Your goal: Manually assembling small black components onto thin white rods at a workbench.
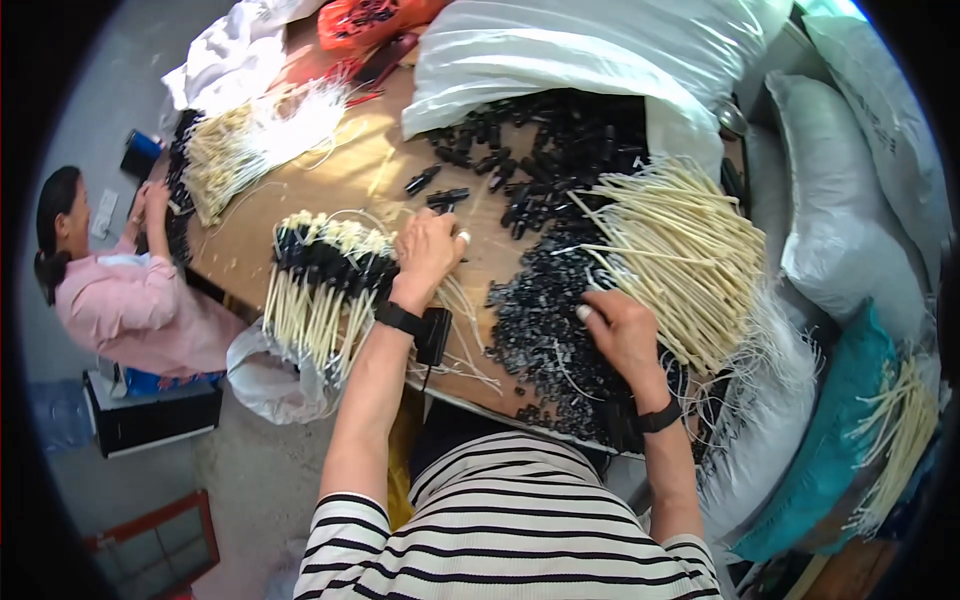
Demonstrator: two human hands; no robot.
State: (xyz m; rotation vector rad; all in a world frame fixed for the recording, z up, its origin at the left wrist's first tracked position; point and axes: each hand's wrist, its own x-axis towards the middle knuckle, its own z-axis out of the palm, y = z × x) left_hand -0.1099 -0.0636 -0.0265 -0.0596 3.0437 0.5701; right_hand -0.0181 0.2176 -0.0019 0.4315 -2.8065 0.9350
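My left hand [430,245], with its fingers curled together, is over the table beside a bundle of cream tubes with black connector bodies [320,265]. What it holds, if anything, is hidden under the fingers. At the right, my right hand [625,330] has thumb and forefinger drawn together at the edge of a heap of small black plastic pieces [550,310]. Whatever lies in that pinch is too small to make out. Just beyond it is a large stack of loose cream tubes [690,260] with thin white strands. Larger black connector housings [490,165] are scattered farther back.
A white woven sack [580,50] spills black housings onto the brown table [375,180]. Full sacks [840,180] and a teal sack [820,450] crowd the right side. At the far left, a co-worker in pink [130,290] works beside another tube bundle [220,160].
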